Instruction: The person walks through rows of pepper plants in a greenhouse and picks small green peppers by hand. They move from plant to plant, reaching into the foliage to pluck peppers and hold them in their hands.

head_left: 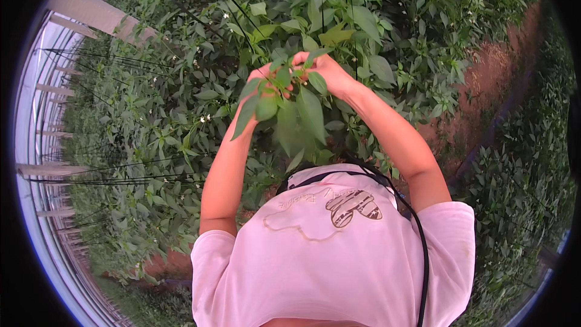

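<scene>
Both of my hands are raised at the leafy tip of a pepper plant shoot (297, 77), close together. My right hand (330, 72) has its fingers bent and pinched at the stem among small leaves and buds. My left hand (259, 76) is partly hidden behind leaves, with its fingertips curled about the same shoot. Large green leaves (311, 113) hang from the shoot toward my chest, some blurred. Just beyond my hands stand taller leafy stems (313, 18) of pepper plants.
Black trellis strings (355, 22) run up through the plants, and others slant in from the upper left. Dense rows with white flowers (204, 119) spread on both sides. Bare soil (485, 77) shows at right. Greenhouse frame and posts (50, 170) line the left. A black cable (424, 254) crosses my shirt.
</scene>
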Motion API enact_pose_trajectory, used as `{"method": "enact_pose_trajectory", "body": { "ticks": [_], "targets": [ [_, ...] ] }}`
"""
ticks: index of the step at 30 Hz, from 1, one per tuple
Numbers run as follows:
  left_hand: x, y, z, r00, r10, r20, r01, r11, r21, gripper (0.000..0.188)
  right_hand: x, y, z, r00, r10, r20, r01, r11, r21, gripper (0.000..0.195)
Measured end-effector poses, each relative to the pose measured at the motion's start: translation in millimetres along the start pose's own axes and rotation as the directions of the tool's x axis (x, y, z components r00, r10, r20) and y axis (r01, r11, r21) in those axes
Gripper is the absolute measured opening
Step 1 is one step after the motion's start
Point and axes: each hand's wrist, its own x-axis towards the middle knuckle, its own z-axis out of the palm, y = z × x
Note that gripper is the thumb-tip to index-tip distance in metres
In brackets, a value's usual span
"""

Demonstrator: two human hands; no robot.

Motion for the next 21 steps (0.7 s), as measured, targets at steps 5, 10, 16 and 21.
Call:
{"method": "enact_pose_trajectory", "body": {
  "ticks": [5,10,16,21],
  "targets": [
    [3.0,31.8,23.9,0.934,0.352,0.057,-0.336,0.816,0.471,0.023,5.6,29.4,-25.6,0.996,0.027,0.084,-0.042,0.981,0.189,0.027],
    [-3.9,47.6,27.5,0.952,0.305,-0.001,-0.279,0.873,0.401,0.022,-5.3,28.3,-27.9,0.998,0.041,0.04,-0.05,0.964,0.259,0.028],
    [-12.8,40.3,21.2,0.944,0.327,0.034,-0.314,0.868,0.384,0.033,-21.3,40.5,-20.1,0.996,-0.016,-0.089,0.007,0.994,-0.106,0.014],
    [-29.8,82.5,24.3,0.957,0.285,0.056,-0.287,0.957,0.041,0.058,-44.8,37.3,-18.4,0.998,-0.012,-0.063,-0.001,0.979,-0.203,0.015]
  ]
}}
